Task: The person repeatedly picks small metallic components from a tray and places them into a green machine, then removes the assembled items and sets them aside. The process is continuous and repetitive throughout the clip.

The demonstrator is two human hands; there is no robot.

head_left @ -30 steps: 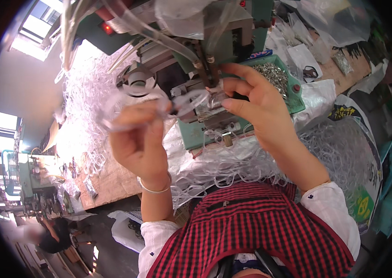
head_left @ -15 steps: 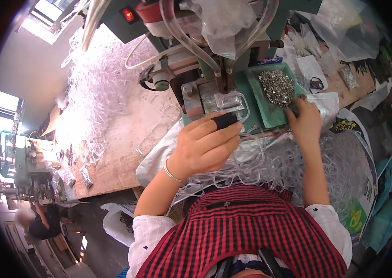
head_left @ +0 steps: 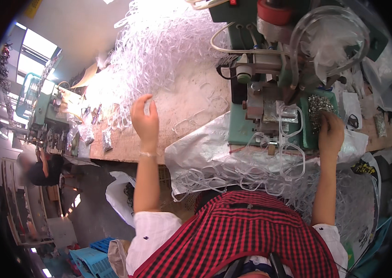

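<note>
Left hand reaches out over the worktop, fingers pinched on a clear frame at the near edge of the frame heap lying beyond them; right hand rests curled at the tray of small metal parts, grip unclear.

Clear plastic frame pinched in left hand; small metal parts heaped in green tray under right hand.
</note>
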